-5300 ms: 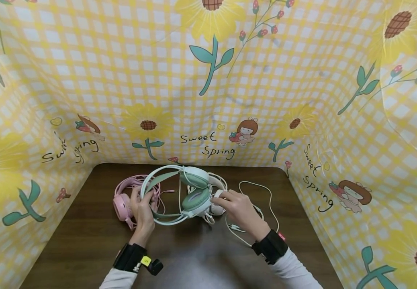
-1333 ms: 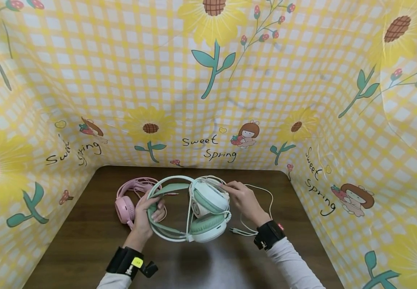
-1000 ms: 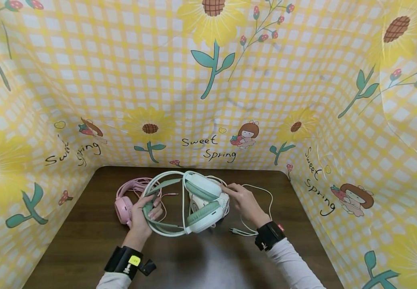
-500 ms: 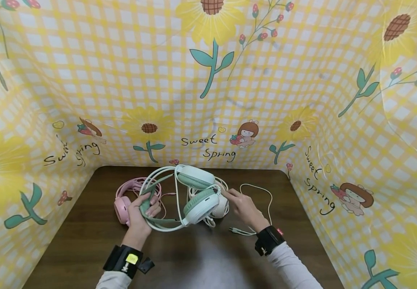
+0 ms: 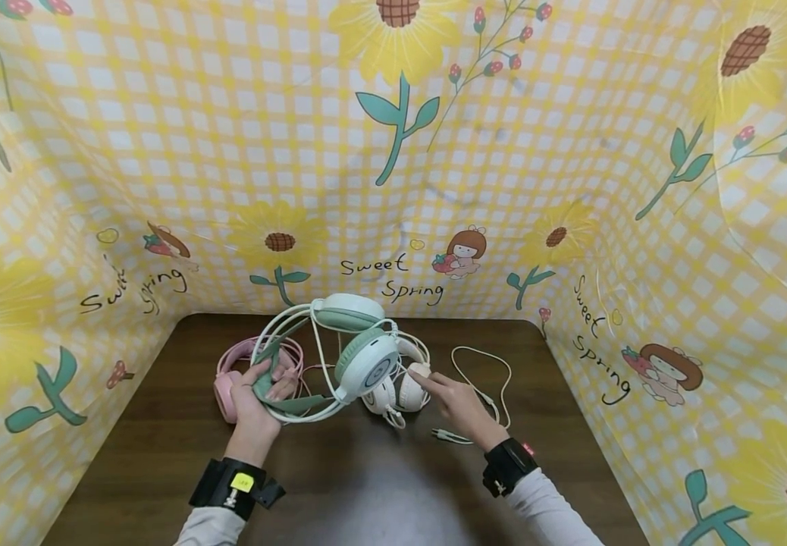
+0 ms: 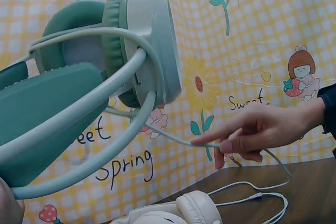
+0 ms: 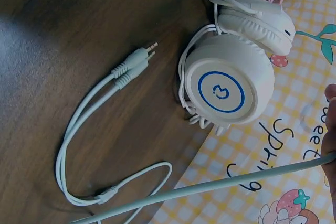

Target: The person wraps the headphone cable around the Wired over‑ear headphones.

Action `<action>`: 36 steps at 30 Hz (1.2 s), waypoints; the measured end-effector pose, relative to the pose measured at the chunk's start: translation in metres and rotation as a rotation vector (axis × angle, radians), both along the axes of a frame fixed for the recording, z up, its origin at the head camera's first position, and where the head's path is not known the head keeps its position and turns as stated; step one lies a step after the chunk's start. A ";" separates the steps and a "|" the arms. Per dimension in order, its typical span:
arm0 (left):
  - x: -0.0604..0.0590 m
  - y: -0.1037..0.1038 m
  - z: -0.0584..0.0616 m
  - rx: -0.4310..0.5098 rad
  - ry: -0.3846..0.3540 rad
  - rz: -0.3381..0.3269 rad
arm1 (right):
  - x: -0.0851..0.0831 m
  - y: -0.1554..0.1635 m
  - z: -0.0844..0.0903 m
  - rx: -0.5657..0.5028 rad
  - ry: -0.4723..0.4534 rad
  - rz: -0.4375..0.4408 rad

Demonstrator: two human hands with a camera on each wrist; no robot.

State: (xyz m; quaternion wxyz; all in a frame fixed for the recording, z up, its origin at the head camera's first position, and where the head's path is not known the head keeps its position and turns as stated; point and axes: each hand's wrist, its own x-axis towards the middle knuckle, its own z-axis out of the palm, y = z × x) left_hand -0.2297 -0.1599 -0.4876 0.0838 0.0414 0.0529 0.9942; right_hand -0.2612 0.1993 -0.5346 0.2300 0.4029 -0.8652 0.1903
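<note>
The fingers (image 6: 210, 136) of the right hand (image 5: 458, 402) pinch a pale green cable (image 6: 173, 137) between thumb and index finger, the index finger reaching out along it. The fingers of the left hand (image 5: 255, 413) are curled round the headband of the mint-and-white headphones (image 5: 373, 364), the hand reaching inside the curve of the band beside the green inner strap (image 6: 52, 108). These headphones are held up in the air over the bench (image 5: 366, 500), tilted, with the two cushioned ear cups towards the right hand; the nearer cup shows a round dark emblem on its outer face.

From the pinch, the cable runs leftward to the raised headphones and, on the other side, drops to the bench, where it lies in loose loops right of the hand. Its end splits at a small junction (image 7: 106, 195) into two plugs (image 7: 134, 64) lying side by side.

Below the raised pair, and partly hidden by it in the head view, the white headphones (image 7: 226, 85) rest on the bench; one cup bears a blue ring and logo. Further left, the pink headphones (image 5: 230, 394) lie just behind the left hand. Each wrist wears a black strap (image 5: 219, 485) over a pale sleeve (image 5: 212, 528). Around the bench hangs a yellow-and-white checked cloth (image 5: 243, 136) printed with sunflowers, strawberries and "Sweet Spring".
</note>
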 end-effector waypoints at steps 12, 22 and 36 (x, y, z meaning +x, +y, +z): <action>-0.004 0.002 0.005 -0.048 -0.199 0.076 | 0.022 -0.032 -0.002 0.112 -0.005 0.059; -0.005 0.005 0.009 -0.043 -0.264 0.139 | 0.045 -0.060 0.008 0.187 0.009 0.097; -0.005 0.012 0.004 -0.429 -0.401 0.448 | 0.053 -0.072 0.030 0.168 0.084 0.133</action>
